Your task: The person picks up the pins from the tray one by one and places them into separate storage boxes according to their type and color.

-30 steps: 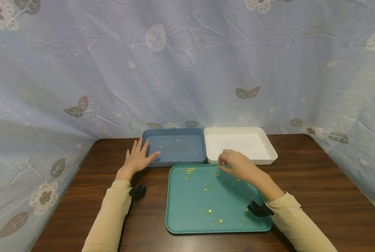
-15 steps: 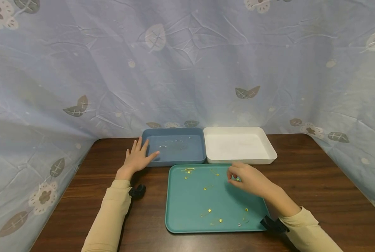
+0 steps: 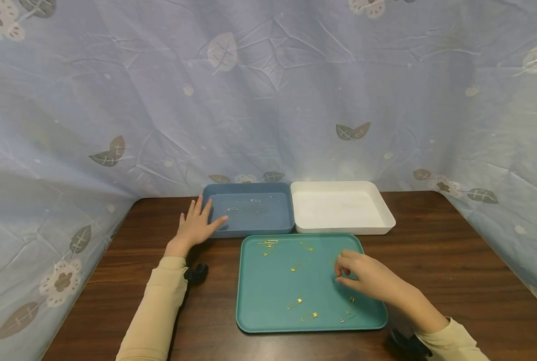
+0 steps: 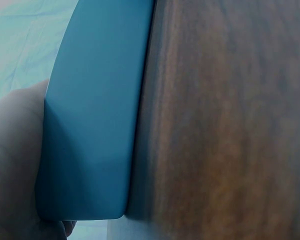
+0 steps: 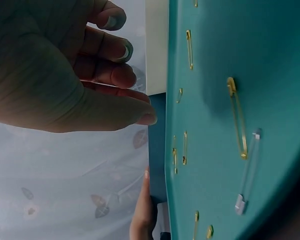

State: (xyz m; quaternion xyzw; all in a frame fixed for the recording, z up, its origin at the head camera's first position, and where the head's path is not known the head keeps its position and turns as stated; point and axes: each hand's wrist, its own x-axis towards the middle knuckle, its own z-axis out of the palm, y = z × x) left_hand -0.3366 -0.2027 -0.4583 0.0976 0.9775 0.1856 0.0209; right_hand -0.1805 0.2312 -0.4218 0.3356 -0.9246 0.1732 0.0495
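Observation:
My left hand rests at the left rim of the blue tray, its fingers spread. Inside that tray lie several silver safety pins. Over the right part of the green tray hovers my right hand. Its fingers are loosely bent, and the right wrist view shows nothing held between thumb and fingertips. Several gold safety pins are scattered on the green tray. A silver safety pin lies beside one of them near the tray's front right.
A white tray stands right of the blue one, behind the green tray. All three sit on a dark wooden table. A pale blue patterned cloth hangs behind and at both sides.
My right hand has moved from near the white tray's front edge toward me and to the right, over the green tray. The left hand has stayed in place.

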